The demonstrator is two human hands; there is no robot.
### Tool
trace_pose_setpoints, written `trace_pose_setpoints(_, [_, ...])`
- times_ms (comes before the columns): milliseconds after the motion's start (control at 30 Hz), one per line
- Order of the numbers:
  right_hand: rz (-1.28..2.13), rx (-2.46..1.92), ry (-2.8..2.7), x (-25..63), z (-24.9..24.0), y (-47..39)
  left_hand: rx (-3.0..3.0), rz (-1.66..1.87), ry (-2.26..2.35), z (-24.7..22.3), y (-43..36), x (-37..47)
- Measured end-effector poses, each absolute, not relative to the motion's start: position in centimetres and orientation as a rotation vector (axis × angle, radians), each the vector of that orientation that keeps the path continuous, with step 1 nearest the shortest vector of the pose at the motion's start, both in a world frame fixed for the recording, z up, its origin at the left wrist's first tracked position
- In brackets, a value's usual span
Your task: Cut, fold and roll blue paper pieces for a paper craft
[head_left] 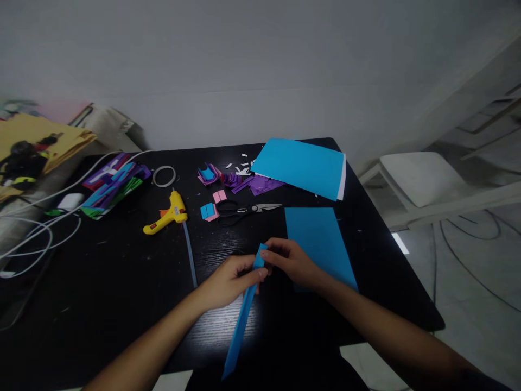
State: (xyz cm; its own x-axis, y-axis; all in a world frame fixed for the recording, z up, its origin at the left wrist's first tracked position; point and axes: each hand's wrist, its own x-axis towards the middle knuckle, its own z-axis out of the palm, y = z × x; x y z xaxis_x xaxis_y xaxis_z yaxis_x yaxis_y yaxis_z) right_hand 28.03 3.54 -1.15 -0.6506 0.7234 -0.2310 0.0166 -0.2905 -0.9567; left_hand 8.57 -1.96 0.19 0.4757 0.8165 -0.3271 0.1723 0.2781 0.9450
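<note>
A long folded strip of blue paper [241, 321] slants down toward me, held near its upper end in both hands. My left hand [232, 279] pinches it with the thumb on top. Just above, my right hand [290, 259] grips the strip's top end between thumb and fingers. Under my right wrist lies a blue sheet of paper [319, 236], flat on the black table. Beyond my hands is a pair of scissors [254, 208] with black handles, blades pointing right. Small folded blue paper pieces [209, 211] and pink ones [219, 196] sit by the handles.
A yellow glue gun [171, 213] with a glue stick [189, 252] lies left. Behind are a tape ring [164, 176], purple paper scraps [264, 184] and stacked blue sheets [301, 165]. White cables [44, 244] cross the left side. A white chair [421, 176] stands right.
</note>
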Motion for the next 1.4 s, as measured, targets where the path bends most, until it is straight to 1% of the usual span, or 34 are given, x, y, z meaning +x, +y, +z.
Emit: trace_pose_setpoints(1400, [1.977,-0.936,-1.502,28.09,-1.03,3.51,1.246,0.548,0.985,0.23,-1.75,8.50])
